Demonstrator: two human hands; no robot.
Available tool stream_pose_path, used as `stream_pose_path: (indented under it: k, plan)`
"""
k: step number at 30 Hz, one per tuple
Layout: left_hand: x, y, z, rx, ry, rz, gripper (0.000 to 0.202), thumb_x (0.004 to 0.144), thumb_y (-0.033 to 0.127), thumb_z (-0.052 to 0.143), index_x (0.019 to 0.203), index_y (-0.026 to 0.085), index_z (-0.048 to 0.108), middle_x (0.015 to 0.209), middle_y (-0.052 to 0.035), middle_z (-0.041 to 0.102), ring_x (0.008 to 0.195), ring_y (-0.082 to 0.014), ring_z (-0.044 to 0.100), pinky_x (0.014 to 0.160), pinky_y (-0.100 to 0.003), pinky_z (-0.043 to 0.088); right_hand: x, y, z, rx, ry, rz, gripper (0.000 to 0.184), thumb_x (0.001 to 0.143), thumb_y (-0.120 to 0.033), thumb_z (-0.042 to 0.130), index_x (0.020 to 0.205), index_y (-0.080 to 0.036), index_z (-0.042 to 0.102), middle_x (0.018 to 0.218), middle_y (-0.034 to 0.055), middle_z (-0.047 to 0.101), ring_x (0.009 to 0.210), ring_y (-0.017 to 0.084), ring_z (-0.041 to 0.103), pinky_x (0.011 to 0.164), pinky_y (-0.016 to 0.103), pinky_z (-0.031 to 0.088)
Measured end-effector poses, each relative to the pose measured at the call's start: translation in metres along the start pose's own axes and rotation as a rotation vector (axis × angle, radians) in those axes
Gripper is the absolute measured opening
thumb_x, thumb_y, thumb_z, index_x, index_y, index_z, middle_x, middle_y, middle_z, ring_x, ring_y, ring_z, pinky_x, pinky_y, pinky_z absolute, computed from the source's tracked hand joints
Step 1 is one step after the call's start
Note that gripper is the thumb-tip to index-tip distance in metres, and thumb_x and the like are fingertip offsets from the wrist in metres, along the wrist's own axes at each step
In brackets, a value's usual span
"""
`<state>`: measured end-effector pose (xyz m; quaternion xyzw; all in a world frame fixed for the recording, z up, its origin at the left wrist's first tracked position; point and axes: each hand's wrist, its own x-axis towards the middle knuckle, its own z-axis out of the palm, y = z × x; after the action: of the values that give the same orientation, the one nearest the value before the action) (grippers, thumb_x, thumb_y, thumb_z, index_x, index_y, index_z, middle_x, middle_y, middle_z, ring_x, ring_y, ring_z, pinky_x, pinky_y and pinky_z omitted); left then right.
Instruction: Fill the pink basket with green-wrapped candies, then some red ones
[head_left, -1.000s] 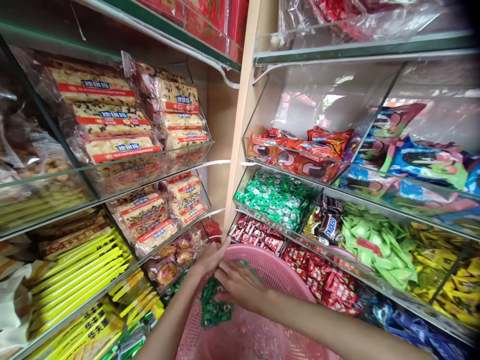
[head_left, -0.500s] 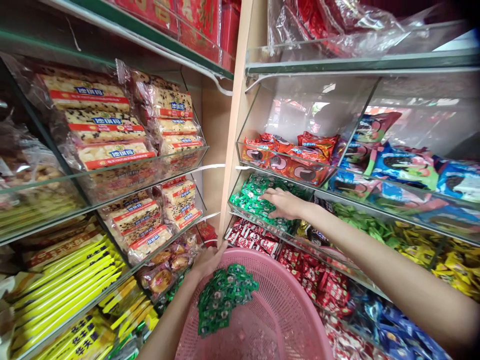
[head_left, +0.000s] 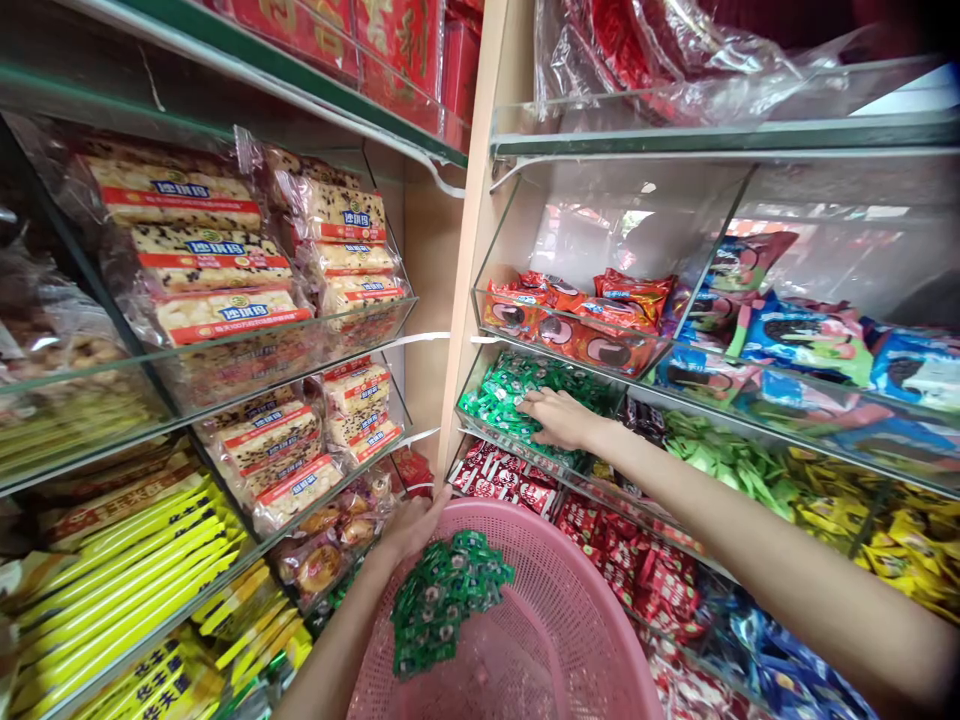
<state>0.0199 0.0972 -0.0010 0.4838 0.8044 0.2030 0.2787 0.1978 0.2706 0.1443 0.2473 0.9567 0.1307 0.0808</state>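
Note:
My left hand (head_left: 414, 524) grips the far rim of a pink plastic basket (head_left: 570, 620) held low in front of me. A heap of small green wrapped candies (head_left: 442, 600) lies inside the basket near that hand. My right hand (head_left: 559, 418) reaches into a glass shelf bin of the same green candies (head_left: 499, 395), palm down with fingers curled into the pile. What the fingers hold is hidden under the hand.
Glass bins on the right hold red snack packs (head_left: 585, 325), red wafer bars (head_left: 510, 478), light green packets (head_left: 720, 462), blue cookie packs (head_left: 810, 335) and yellow sweets (head_left: 915, 545). Left shelves carry bagged nougat bars (head_left: 217, 250) and yellow packs (head_left: 142, 590). A wooden post (head_left: 469, 250) divides them.
My right hand left the basket, where it had been on the green candies, and went up into the green candy bin. Over the last half second it only shifted slightly. The left hand stayed on the rim.

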Motion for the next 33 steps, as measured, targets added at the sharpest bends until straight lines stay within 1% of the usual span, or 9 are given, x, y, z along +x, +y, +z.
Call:
stream_pose_path:
  k: [6, 10, 15, 19, 22, 26, 29, 31, 33]
  plan:
    - [0.003, -0.003, 0.002, 0.016, 0.002, 0.004, 0.075, 0.083, 0.066, 0.014, 0.072, 0.014, 0.067, 0.083, -0.0150, 0.068, 0.086, -0.0288, 0.062, 0.071, -0.032, 0.041, 0.004, 0.001, 0.003, -0.012, 0.009, -0.008, 0.038, 0.076, -0.035, 0.064, 0.111, -0.019, 0.058, 0.115, 0.0123, 0.056, 0.108, 0.028, 0.047, 0.082, 0.037, 0.040]
    - [0.006, -0.005, 0.004, 0.028, 0.009, 0.013, 0.075, 0.083, 0.067, 0.013, 0.070, 0.014, 0.066, 0.082, -0.0159, 0.068, 0.085, -0.0296, 0.062, 0.073, -0.034, 0.041, 0.007, -0.001, 0.007, -0.029, 0.062, -0.009, 0.028, 0.079, -0.028, 0.061, 0.105, -0.018, 0.059, 0.112, 0.0118, 0.058, 0.107, 0.027, 0.048, 0.083, 0.036, 0.039]
    - [0.008, -0.008, 0.006, 0.026, 0.005, 0.023, 0.075, 0.082, 0.068, 0.015, 0.069, 0.015, 0.065, 0.079, -0.0151, 0.068, 0.084, -0.0292, 0.062, 0.072, -0.034, 0.041, 0.010, -0.004, 0.006, -0.048, 0.060, -0.012, 0.024, 0.079, -0.022, 0.058, 0.101, -0.015, 0.060, 0.107, 0.0131, 0.061, 0.104, 0.027, 0.051, 0.081, 0.035, 0.040]
    - [0.007, -0.008, 0.006, 0.001, -0.002, 0.023, 0.074, 0.082, 0.067, 0.014, 0.068, 0.015, 0.065, 0.078, -0.0145, 0.068, 0.083, -0.0281, 0.062, 0.072, -0.033, 0.041, 0.012, -0.006, 0.002, -0.032, 0.048, -0.007, 0.024, 0.079, -0.022, 0.056, 0.102, -0.015, 0.060, 0.105, 0.0141, 0.062, 0.103, 0.027, 0.053, 0.081, 0.035, 0.041]
    - [0.008, -0.010, 0.007, 0.006, 0.004, 0.027, 0.072, 0.082, 0.068, 0.017, 0.070, 0.015, 0.066, 0.080, -0.0145, 0.068, 0.085, -0.0280, 0.062, 0.074, -0.033, 0.041, 0.014, -0.010, 0.001, -0.036, 0.043, -0.002, 0.026, 0.079, -0.024, 0.057, 0.105, -0.016, 0.059, 0.106, 0.0132, 0.063, 0.103, 0.027, 0.054, 0.080, 0.035, 0.042]
    - [0.009, -0.014, 0.009, -0.001, 0.016, 0.032, 0.073, 0.082, 0.068, 0.017, 0.071, 0.015, 0.066, 0.081, -0.0141, 0.068, 0.085, -0.0273, 0.062, 0.074, -0.032, 0.041, 0.016, -0.013, -0.001, -0.037, 0.049, -0.009, 0.022, 0.083, -0.024, 0.054, 0.102, -0.017, 0.060, 0.103, 0.0130, 0.064, 0.099, 0.025, 0.057, 0.079, 0.033, 0.041]
    - [0.008, -0.015, 0.009, -0.002, 0.013, 0.033, 0.074, 0.082, 0.068, 0.016, 0.069, 0.015, 0.066, 0.080, -0.0137, 0.068, 0.082, -0.0269, 0.062, 0.073, -0.032, 0.041, 0.020, -0.008, 0.000, 0.042, 0.075, 0.010, 0.021, 0.081, -0.026, 0.055, 0.100, -0.017, 0.060, 0.094, 0.0111, 0.066, 0.090, 0.022, 0.059, 0.072, 0.028, 0.040]
    - [0.007, -0.015, 0.007, -0.009, 0.013, 0.033, 0.073, 0.082, 0.068, 0.017, 0.069, 0.015, 0.066, 0.081, -0.0139, 0.069, 0.083, -0.0272, 0.062, 0.073, -0.032, 0.041, 0.023, -0.003, 0.001, 0.158, 0.115, 0.009, 0.020, 0.079, -0.026, 0.057, 0.096, -0.018, 0.061, 0.086, 0.0068, 0.065, 0.080, 0.018, 0.058, 0.067, 0.025, 0.038]
    - [0.005, -0.013, 0.006, -0.016, 0.009, 0.027, 0.073, 0.082, 0.068, 0.018, 0.070, 0.015, 0.067, 0.082, -0.0142, 0.069, 0.084, -0.0275, 0.062, 0.072, -0.032, 0.041, 0.026, 0.003, 0.005, 0.295, 0.155, 0.002, 0.016, 0.078, -0.029, 0.058, 0.087, -0.017, 0.061, 0.074, 0.0014, 0.061, 0.068, 0.014, 0.054, 0.062, 0.023, 0.035]
